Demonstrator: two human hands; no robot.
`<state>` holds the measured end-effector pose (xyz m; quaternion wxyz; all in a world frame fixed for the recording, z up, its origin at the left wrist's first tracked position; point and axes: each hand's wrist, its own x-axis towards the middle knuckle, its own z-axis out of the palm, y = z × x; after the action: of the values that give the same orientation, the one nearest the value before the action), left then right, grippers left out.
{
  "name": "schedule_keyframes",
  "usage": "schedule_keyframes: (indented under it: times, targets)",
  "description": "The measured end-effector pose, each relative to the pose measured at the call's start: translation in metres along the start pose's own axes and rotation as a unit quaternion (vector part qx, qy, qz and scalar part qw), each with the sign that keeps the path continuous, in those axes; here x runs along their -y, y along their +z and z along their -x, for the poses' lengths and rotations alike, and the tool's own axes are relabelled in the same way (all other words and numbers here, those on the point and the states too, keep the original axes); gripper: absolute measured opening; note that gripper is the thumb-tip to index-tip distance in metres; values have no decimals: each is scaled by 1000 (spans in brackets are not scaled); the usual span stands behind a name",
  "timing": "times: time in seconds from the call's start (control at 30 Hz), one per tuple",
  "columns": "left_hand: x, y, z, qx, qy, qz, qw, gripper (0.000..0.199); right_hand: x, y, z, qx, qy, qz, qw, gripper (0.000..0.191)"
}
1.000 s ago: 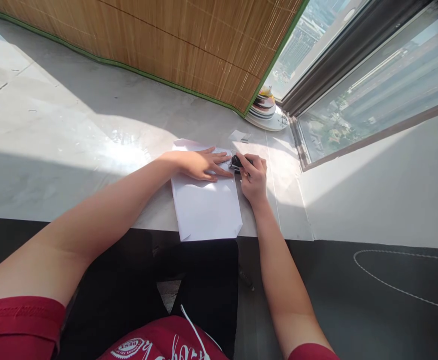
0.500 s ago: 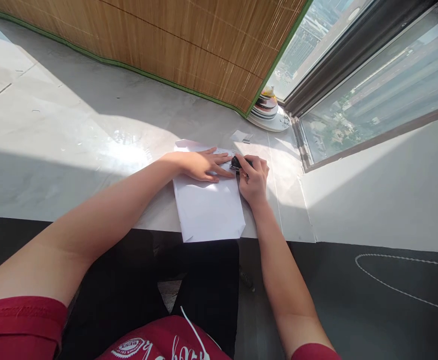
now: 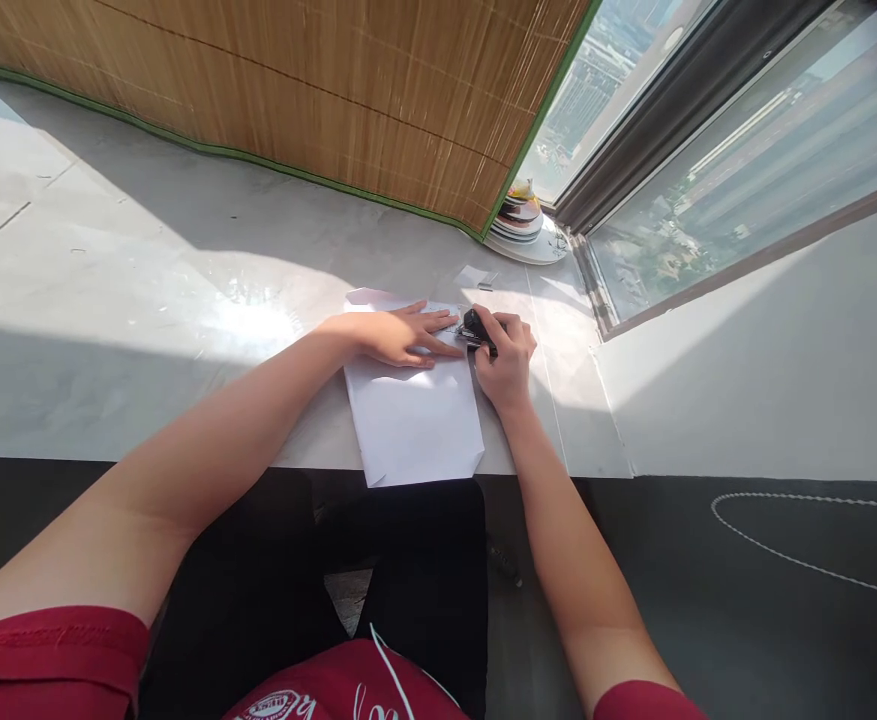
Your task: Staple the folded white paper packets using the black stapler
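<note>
A white folded paper (image 3: 417, 428), shaped like an envelope or bag, lies on the light grey counter with its near end reaching the front edge. My left hand (image 3: 402, 337) rests flat on its upper part, fingers spread toward the right. In my right hand (image 3: 505, 362) is a black stapler (image 3: 475, 325), gripped with the fingers wrapped round it. The stapler's front end is at the paper's right edge, close to my left fingertips. Whether its jaws touch the paper I cannot tell.
Just beyond the stapler lie a small strip of staples (image 3: 485, 287) and a clear or whitish scrap (image 3: 472, 275). Stacked plates (image 3: 519, 232) stand in the corner by the window (image 3: 745, 170). A bamboo blind (image 3: 295, 90) hangs along the back of the counter (image 3: 145, 260).
The stapler's jaws look wider apart now, with its top tilted up. My left hand stays flat on the paper. The whole view has shifted slightly.
</note>
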<state>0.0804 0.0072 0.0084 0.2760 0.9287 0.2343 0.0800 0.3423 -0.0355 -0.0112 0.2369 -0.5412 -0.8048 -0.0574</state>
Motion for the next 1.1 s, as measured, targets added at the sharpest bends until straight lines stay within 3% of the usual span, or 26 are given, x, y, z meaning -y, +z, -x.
schedule_keyframes:
  times: [0.17, 0.37, 0.53, 0.63, 0.7, 0.77, 0.8, 0.9, 0.97, 1.0, 1.1]
  targets:
    - [0, 0, 2, 1, -2, -10, 1000, 59, -14, 3, -3, -12, 76, -65, 995, 76]
    - [1, -2, 1, 4, -12, -45, 999, 73, -28, 13, -6, -131, 160, -138, 969, 47]
    - [-5, -7, 2, 18, -21, -52, 998, 73, -32, 16, -6, -132, 193, -180, 956, 27]
    - [-5, -8, 4, -37, -21, -17, 999, 71, -29, 12, -7, -140, 214, -219, 942, 25]
    - [1, -10, 5, -147, -29, 41, 988, 60, -26, 6, -7, -153, 228, -247, 929, 27]
    - [10, -14, 6, -300, -46, 136, 943, 45, -20, -1, -8, -160, 232, -271, 920, 29]
    - [15, -16, 7, -377, -52, 201, 903, 47, -14, -6, -7, -155, 230, -282, 918, 30]
    - [30, -27, 11, -526, -47, 410, 744, 70, 12, -19, -2, -105, 204, -316, 921, 31]
    - [34, -32, 13, -556, -45, 511, 654, 73, 36, -24, 2, -59, 178, -337, 923, 30]
    - [35, -33, 13, -558, -51, 543, 626, 73, 49, -25, 5, -36, 163, -345, 924, 29]
    - [34, -35, 14, -548, -62, 589, 590, 71, 82, -19, 8, 15, 131, -347, 928, 24]
